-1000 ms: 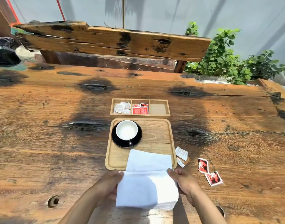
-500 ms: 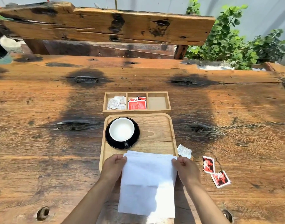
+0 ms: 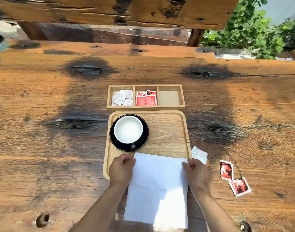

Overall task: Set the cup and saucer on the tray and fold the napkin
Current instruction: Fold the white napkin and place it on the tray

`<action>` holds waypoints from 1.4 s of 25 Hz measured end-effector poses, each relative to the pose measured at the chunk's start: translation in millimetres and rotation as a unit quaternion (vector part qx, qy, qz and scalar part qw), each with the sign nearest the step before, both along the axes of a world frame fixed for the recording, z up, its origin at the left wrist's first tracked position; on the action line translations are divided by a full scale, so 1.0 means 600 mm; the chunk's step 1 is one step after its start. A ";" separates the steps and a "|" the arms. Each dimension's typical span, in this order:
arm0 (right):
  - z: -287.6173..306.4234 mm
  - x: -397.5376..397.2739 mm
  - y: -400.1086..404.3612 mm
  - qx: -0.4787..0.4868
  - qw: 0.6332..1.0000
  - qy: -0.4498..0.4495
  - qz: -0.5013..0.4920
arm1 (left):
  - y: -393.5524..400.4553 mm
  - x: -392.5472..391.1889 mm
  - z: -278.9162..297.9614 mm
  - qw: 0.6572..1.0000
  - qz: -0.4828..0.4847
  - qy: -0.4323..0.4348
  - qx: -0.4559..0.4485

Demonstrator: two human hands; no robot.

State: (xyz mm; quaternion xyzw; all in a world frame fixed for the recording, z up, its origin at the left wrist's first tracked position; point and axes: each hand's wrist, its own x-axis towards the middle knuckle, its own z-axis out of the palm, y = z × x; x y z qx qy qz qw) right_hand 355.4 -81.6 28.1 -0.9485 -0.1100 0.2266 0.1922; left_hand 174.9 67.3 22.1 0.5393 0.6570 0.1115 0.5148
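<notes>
Plainly, I saw one cup (image 3: pixel 128 129) on one saucer (image 3: pixel 144 139) on the tray (image 3: pixel 168 131), and my two hands, left (image 3: pixel 120 169) and right (image 3: pixel 197 174), had fingers pinching one napkin's (image 3: pixel 157 190) far corners at the tray's near edge.

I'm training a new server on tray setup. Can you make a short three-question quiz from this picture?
1. True or false: the cup sits on the saucer on the tray.
2. Which organizer compartment is empty: left, middle or right?
3. What do the left hand and right hand hold?

Key: 1 true; 2 right; 3 the napkin's far corners.
</notes>
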 end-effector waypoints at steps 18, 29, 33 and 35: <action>0.036 0.005 -0.016 0.161 0.955 0.247 -0.003 | -0.013 -0.038 0.052 0.911 -0.170 -0.259 -0.274; 0.071 -0.010 -0.038 0.229 0.915 0.332 0.004 | 0.004 -0.081 0.089 0.933 -0.092 -0.263 -0.226; 0.099 -0.016 -0.035 0.282 0.905 0.317 0.008 | 0.001 -0.089 0.108 0.949 -0.071 -0.252 -0.175; 0.120 -0.019 -0.029 0.323 0.895 0.308 0.012 | 0.002 -0.091 0.122 0.946 -0.069 -0.275 -0.155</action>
